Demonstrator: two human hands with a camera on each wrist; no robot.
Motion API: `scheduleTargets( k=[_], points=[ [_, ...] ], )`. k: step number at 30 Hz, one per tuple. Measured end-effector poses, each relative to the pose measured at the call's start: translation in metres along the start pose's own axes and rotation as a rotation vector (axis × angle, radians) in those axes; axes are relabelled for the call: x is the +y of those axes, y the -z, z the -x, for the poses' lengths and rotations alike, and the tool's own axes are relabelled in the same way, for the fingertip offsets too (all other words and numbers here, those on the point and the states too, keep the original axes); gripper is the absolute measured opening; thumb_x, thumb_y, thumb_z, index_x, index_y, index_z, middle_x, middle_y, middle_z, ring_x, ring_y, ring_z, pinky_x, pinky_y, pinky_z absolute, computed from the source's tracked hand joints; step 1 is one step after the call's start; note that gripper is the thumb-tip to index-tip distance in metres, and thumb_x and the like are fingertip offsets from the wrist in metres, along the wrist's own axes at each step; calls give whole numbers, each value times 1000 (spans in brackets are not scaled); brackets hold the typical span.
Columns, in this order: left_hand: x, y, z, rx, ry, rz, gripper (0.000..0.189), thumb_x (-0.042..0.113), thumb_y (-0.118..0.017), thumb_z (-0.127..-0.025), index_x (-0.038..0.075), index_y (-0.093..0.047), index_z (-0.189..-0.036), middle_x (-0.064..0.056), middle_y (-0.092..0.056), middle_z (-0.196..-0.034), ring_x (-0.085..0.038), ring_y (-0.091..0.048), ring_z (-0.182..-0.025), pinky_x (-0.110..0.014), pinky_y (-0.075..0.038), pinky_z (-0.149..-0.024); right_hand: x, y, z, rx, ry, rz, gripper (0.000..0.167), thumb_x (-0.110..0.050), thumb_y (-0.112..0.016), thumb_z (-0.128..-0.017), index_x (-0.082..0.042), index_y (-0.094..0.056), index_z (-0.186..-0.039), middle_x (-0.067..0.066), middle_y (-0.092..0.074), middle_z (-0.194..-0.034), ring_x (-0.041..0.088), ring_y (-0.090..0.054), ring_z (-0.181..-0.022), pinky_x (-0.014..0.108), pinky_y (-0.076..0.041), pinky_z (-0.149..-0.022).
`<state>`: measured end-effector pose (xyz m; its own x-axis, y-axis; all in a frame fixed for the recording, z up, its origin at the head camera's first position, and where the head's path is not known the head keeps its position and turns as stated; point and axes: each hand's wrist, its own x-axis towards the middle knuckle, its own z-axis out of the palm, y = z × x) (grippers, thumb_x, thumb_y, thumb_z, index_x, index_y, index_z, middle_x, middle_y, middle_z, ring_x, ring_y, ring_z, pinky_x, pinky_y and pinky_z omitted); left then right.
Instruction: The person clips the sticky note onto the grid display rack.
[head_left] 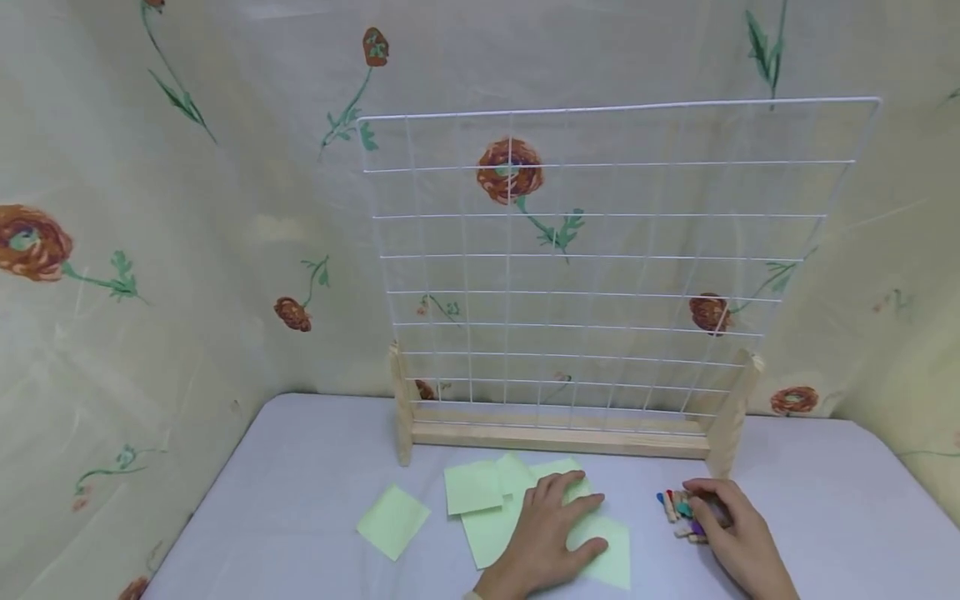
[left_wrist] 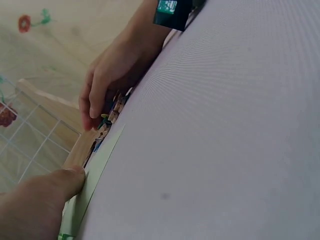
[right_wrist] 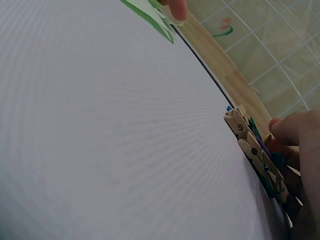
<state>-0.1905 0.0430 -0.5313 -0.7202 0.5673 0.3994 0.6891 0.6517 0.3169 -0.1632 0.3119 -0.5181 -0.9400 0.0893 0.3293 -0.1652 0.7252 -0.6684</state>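
Pale green sticky notes lie overlapping on the table in front of a white wire grid. My left hand rests on them with its fingers spread; in the left wrist view its thumb lies on a note's edge. One separate note lies to the left. To the right, my right hand is over a small pile of wooden clothespins with coloured decorations. Its thumb and fingers bend around the far side of the clothespins; whether they pinch one is hidden.
The grid stands upright in a wooden base along the back of the white table. Behind it hangs a flowered cloth, which also covers the sides. A dark band with a green-lit screen is on the right wrist.
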Motion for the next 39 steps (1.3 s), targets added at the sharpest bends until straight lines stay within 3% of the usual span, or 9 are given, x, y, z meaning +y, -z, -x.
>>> scheduleTargets(
  k=[5,10,19,27,34,39],
  points=[
    [0,1,-1,3,3,-30,40,52,-52,-90,33,-59,-124,0,-45,-141,-17,-41,-124,-32,-37,-89,-1,1,-3,-24,9,4,22,-21,-57,-95,-10,-60,-114,5,-59,-114,-26,-33,-99,3,-38,-74],
    [1,1,-1,-6,-7,-21,33,49,-54,-91,34,-61,-119,3,-48,-136,-15,-43,-122,-31,-37,-90,2,2,-2,-40,-5,35,23,-25,-56,-95,-12,-60,-114,5,-60,-115,-27,-29,-99,5,-36,-76],
    [1,0,-1,-12,29,4,34,42,-56,-92,33,-56,-124,10,-50,-129,-12,-44,-119,-29,-37,-90,0,2,-1,-29,33,38,21,-22,-59,-94,-12,-63,-112,3,-61,-112,-26,-29,-101,5,-30,-80],
    [1,3,-1,4,24,12,36,42,-58,-91,33,-55,-125,10,-53,-120,-8,-45,-108,-25,-36,-86,-2,3,-4,-44,49,58,21,-26,-60,-93,-16,-66,-110,-1,-61,-109,-21,-37,-98,9,-37,-78],
    [-1,2,-2,64,13,63,39,37,-65,-87,29,-57,-125,8,-51,-113,-5,-41,-95,-15,-32,-77,-2,2,-4,-65,48,83,25,-31,-61,-92,-18,-66,-112,0,-60,-111,-15,-38,-100,24,-38,-81],
    [-2,0,-4,157,-7,116,24,29,-67,-87,30,-65,-111,10,-52,-103,-3,-42,-91,-13,-31,-75,-3,2,-5,-66,56,84,28,-29,-63,-91,-17,-65,-115,2,-60,-112,-14,-36,-101,40,-37,-82]
  ],
)
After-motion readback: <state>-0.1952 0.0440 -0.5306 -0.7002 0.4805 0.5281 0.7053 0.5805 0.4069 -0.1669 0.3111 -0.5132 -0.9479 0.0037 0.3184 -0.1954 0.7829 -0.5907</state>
